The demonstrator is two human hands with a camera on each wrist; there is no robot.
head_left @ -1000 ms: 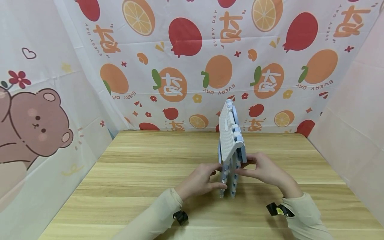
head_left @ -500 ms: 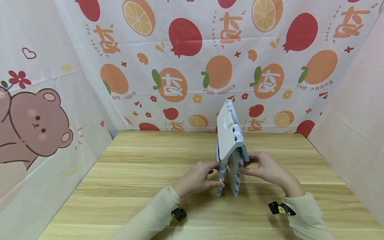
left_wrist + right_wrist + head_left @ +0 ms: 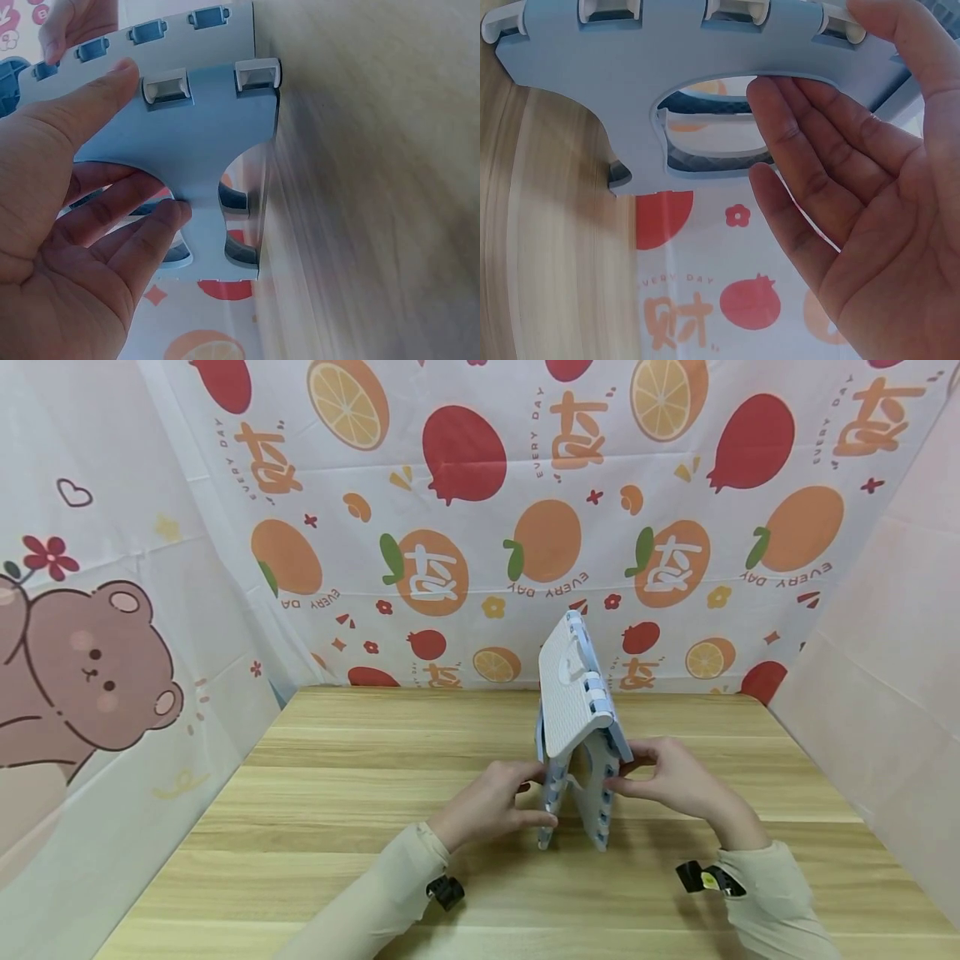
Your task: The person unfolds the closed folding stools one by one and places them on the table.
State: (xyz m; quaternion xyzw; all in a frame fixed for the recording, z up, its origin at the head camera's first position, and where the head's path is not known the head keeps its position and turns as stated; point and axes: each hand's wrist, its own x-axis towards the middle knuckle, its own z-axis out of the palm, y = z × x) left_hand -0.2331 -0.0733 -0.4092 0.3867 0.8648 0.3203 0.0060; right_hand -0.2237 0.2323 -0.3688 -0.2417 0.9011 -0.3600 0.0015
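Note:
A white and light-blue folding step stool (image 3: 566, 693) stands on the table, partly unfolded, its top bent into a peak and its leg panels spread below. My left hand (image 3: 491, 802) grips the left leg panel. In the left wrist view, the thumb lies along the hinged edge of that blue panel (image 3: 217, 127), and the fingers are at its cutout. On the other side, my right hand (image 3: 675, 781) holds the right leg panel (image 3: 562, 60). Its thumb is at the hinged edge, and its fingertips reach the oval opening in the right wrist view.
The wooden table (image 3: 337, 793) extends on both sides of the stool. Behind it hangs a fruit-print cloth (image 3: 480, 552), with a bear-print cloth (image 3: 97, 668) at the left and a pale cloth (image 3: 877, 693) at the right. Each wrist carries a small black camera.
The stool's leg panels have spread apart and its folded top has widened. My left hand has shifted slightly left, my right hand slightly right.

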